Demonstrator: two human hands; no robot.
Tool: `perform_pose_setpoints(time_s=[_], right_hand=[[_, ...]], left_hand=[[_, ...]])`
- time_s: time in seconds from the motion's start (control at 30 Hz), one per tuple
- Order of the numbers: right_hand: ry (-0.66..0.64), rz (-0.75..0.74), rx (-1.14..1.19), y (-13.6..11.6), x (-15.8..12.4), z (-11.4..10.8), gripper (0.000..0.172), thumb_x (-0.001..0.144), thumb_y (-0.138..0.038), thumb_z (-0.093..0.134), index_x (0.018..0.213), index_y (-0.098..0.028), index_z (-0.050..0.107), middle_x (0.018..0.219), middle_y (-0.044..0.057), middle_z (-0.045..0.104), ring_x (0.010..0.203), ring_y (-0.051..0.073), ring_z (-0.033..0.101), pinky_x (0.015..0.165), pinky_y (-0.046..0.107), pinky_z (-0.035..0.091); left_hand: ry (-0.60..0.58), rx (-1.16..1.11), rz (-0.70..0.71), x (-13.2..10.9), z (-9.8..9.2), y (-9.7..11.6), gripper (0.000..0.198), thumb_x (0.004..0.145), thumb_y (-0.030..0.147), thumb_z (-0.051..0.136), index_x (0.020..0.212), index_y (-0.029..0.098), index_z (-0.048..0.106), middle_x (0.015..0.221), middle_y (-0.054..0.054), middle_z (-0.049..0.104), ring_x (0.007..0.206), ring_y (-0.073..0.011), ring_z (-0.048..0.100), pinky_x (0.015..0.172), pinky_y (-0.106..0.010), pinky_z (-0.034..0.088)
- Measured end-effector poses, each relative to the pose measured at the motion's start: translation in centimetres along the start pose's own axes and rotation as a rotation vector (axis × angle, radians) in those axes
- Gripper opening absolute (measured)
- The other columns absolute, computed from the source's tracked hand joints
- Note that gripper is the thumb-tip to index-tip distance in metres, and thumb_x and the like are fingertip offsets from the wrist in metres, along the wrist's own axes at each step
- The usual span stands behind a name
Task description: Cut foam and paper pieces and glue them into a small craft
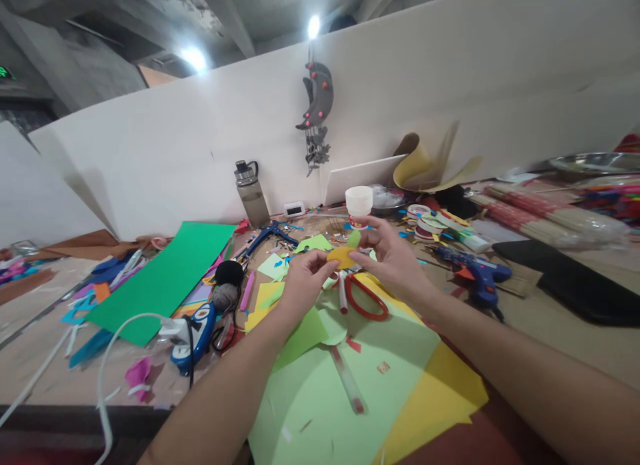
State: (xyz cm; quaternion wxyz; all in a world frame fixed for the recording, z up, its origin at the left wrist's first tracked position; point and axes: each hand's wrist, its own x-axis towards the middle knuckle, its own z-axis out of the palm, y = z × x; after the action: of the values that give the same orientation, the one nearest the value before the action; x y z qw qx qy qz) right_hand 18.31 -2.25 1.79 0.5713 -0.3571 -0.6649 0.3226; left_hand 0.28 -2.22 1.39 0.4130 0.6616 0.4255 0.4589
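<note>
Both my hands are raised over the cluttered craft table and meet on a small yellow-orange paper piece (341, 255) with a light green leaf-like bit (354, 239) at its top. My left hand (304, 282) pinches its left side. From the right, the fingers of my right hand (387, 255) close on the same piece. Just below them lie red-handled scissors (367, 299) and a red-tipped pen (343, 298) on light green paper (345, 385) and yellow paper (440, 391).
A large green sheet (165, 278) lies at left, with a white cable (107, 358) and a blue-and-white glue gun (193, 331) near it. A blue glue gun (475, 271), tape rolls (430, 223), a white cup (359, 201), a grey bottle (251, 193) and a clear glue stick (347, 378) surround the work spot.
</note>
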Motion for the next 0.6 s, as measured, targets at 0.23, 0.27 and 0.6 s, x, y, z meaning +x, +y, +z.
perform_pose_setpoints(time_s=[0.23,0.27,0.6], right_hand=[[-0.009,0.057,0.020,0.29,-0.32,0.42,0.050,0.079,-0.023,0.065,0.126,-0.024,0.046,0.085,0.000,0.064,0.081,0.018,0.062,0.076,0.034,0.049],[-0.005,0.059,0.006,0.37,-0.35,0.48,0.051,0.079,-0.024,0.066,0.126,-0.024,0.047,0.087,0.001,0.064,0.082,0.018,0.063,0.077,0.034,0.049],[0.011,0.082,-0.097,0.25,-0.46,0.72,0.051,0.078,-0.028,0.067,0.125,-0.024,0.048,0.086,0.001,0.065,0.084,0.020,0.063,0.080,0.037,0.050]], left_hand=[[-0.004,0.057,0.059,-0.09,0.22,-0.33,0.025,0.079,0.040,0.068,0.086,0.016,0.067,0.077,-0.004,0.069,0.068,-0.0132,0.062,0.063,-0.023,0.046],[-0.006,0.048,0.048,-0.10,0.24,-0.30,0.025,0.080,0.041,0.067,0.084,0.016,0.066,0.074,-0.003,0.069,0.066,-0.0131,0.061,0.062,-0.023,0.046],[0.012,0.069,-0.004,-0.11,0.29,-0.32,0.025,0.077,0.041,0.068,0.076,0.016,0.063,0.066,-0.002,0.066,0.059,-0.0125,0.058,0.056,-0.024,0.043]])
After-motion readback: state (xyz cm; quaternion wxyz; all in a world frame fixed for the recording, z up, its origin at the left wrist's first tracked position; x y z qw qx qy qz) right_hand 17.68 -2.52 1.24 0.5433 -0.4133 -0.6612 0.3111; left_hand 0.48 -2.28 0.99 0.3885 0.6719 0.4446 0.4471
